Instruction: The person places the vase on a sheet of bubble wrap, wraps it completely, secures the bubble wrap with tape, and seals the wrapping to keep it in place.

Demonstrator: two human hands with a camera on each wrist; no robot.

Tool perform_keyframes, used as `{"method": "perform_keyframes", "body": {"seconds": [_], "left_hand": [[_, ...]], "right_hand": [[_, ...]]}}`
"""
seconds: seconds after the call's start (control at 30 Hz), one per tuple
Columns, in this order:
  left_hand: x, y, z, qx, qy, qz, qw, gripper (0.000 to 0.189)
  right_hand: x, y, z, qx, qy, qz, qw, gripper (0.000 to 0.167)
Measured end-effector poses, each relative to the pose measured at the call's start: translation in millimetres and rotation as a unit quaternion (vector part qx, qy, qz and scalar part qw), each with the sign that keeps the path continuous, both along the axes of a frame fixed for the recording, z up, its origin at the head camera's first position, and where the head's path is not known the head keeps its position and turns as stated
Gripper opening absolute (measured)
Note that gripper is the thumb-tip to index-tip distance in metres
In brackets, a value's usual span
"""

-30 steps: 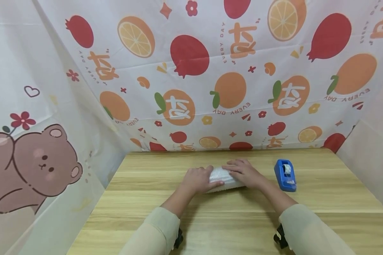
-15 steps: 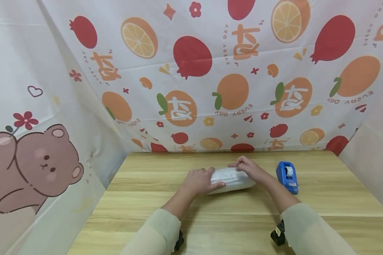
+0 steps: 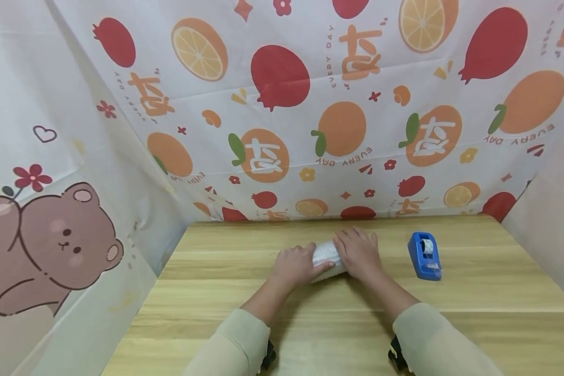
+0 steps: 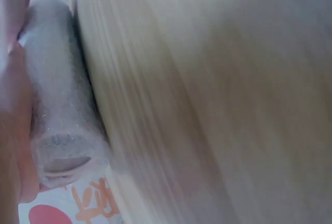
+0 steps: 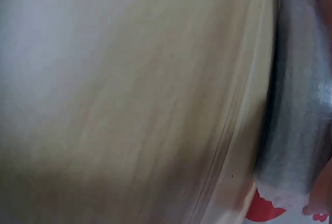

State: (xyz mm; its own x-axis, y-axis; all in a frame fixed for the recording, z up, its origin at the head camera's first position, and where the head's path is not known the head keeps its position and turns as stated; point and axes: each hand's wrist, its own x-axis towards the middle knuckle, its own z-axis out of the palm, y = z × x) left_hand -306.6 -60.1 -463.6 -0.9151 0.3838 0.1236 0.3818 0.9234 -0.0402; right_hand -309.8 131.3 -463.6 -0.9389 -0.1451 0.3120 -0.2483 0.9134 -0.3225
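A whitish roll wrapped in bubble wrap (image 3: 326, 254) lies crosswise on the table, and its round end shows in the left wrist view (image 4: 65, 156). My left hand (image 3: 295, 267) grips its left part, thumb along the near side and fingers over the top. Over the right part lies my right hand (image 3: 359, 254), its fingers fairly straight across the top and covering that end. At the right edge of the right wrist view, the roll (image 5: 295, 89) appears with only a sliver of the hand.
A blue tape dispenser (image 3: 425, 256) holding a roll of clear tape stands right of the hands. The wooden table (image 3: 207, 313) ends at a fruit-print curtain (image 3: 282, 130) behind. A bear-print sheet (image 3: 66, 240) hangs at the left.
My right hand lifted its fingers off the roll's right end, then came down flatter and further left over it. The left hand has kept its grip.
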Motion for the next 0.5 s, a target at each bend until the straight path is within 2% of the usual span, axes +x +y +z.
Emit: {"method": "perform_keyframes", "body": {"seconds": [0.13, 0.27, 0.37, 0.5], "left_hand": [[0.6, 5.9, 3.6, -0.001, -0.001, 0.016, 0.9999, 0.089], [3.1, 3.0, 3.1, 0.007, 0.006, 0.007, 0.9999, 0.09], [5.8, -2.6, 2.3, 0.004, 0.02, -0.041, 0.999, 0.092], [9.6, -8.3, 1.9, -0.004, 0.036, -0.125, 0.9915, 0.086]], "right_hand": [[-2.4, 4.2, -1.1, 0.013, 0.034, 0.016, 0.9992, 0.044], [-6.1, 5.2, -2.2, 0.01, 0.025, 0.038, 0.9989, 0.044], [-6.5, 5.8, -2.4, 0.019, 0.011, 0.048, 0.9986, 0.044], [-5.3, 10.8, -2.1, 0.026, 0.0, 0.051, 0.9984, 0.044]]}}
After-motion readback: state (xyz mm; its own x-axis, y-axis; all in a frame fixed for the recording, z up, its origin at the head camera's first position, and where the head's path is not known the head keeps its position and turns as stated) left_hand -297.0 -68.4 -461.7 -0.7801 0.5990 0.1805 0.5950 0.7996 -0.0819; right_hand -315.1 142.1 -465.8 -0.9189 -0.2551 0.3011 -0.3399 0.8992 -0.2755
